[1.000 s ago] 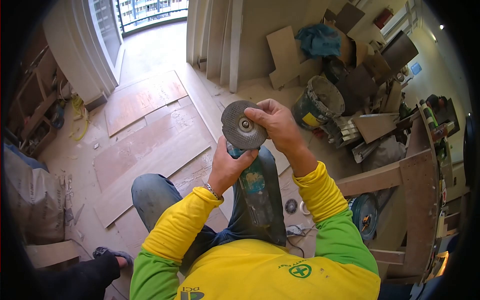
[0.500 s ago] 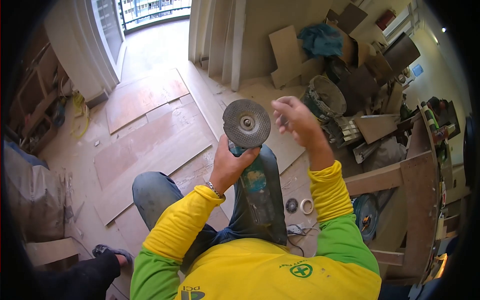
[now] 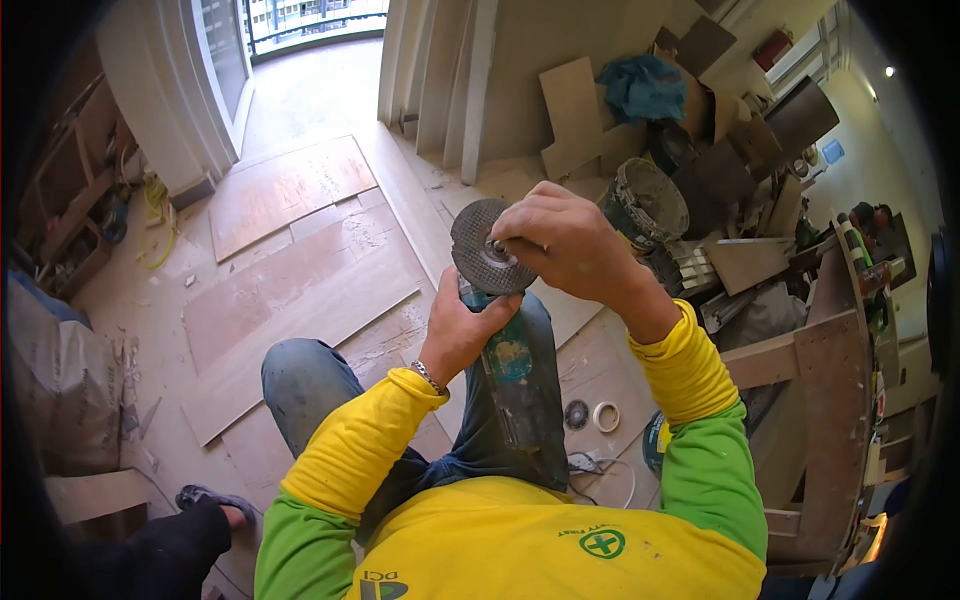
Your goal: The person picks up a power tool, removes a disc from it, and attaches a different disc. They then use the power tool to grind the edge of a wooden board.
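My left hand [image 3: 462, 325] is wrapped round the head of a teal, dusty angle grinder [image 3: 512, 362], which stands upright between my knees with its disc end up. A worn grey disc [image 3: 472, 225] with a criss-cross surface is mounted on it, facing me. My right hand [image 3: 575, 240] reaches in from the right, its thumb and fingers pinched together at the disc's hub. The fingers cover part of the hub, so whatever small part they grip is hidden. On the floor to the right of the grinder lie a small dark disc [image 3: 576, 414] and a roll of tape [image 3: 606, 416].
Flat boards [image 3: 300, 290] lie on the dusty floor ahead. A dirty bucket [image 3: 648, 203] and stacked scrap panels stand at right, near a wooden frame [image 3: 835, 390]. A white cable [image 3: 620, 470] lies beside my leg. Another person's foot [image 3: 215, 497] is at lower left.
My right hand has moved left, from beside the disc onto its hub, and its fingers have closed there. The left hand keeps its hold on the grinder.
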{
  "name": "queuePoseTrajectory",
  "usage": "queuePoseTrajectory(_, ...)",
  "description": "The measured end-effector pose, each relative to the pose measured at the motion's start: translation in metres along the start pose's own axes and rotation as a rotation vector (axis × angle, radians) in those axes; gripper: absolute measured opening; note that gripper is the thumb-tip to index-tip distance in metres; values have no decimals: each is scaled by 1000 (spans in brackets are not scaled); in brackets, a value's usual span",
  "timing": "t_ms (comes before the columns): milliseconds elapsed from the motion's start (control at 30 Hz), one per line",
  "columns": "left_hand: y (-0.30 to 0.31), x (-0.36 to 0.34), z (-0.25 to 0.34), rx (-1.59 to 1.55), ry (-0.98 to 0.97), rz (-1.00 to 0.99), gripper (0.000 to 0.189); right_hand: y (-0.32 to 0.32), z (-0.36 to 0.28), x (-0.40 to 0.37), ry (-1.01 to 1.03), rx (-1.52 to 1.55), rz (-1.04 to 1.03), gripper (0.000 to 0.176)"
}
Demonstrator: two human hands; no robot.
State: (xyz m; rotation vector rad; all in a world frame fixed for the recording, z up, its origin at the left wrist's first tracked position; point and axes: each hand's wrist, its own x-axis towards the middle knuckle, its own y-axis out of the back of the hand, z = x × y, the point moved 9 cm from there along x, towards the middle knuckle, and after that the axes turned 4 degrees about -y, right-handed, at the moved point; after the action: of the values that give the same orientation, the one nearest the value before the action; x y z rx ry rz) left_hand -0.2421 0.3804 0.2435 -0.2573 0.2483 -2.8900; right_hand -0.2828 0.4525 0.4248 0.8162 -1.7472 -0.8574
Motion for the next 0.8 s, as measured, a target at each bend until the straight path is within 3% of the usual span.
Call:
queuePoseTrajectory(433,1,1,-6,-43,4,5,82,-13,-3,5,20,10,-305,28)
queuePoseTrajectory(600,2,0,0,-8,19,-2,83,-17,4,11,-61,-15,-440,29)
queuePoseTrajectory(800,1,0,-2,-5,20,-6,83,-17,11,15,-113,-99,-441,25)
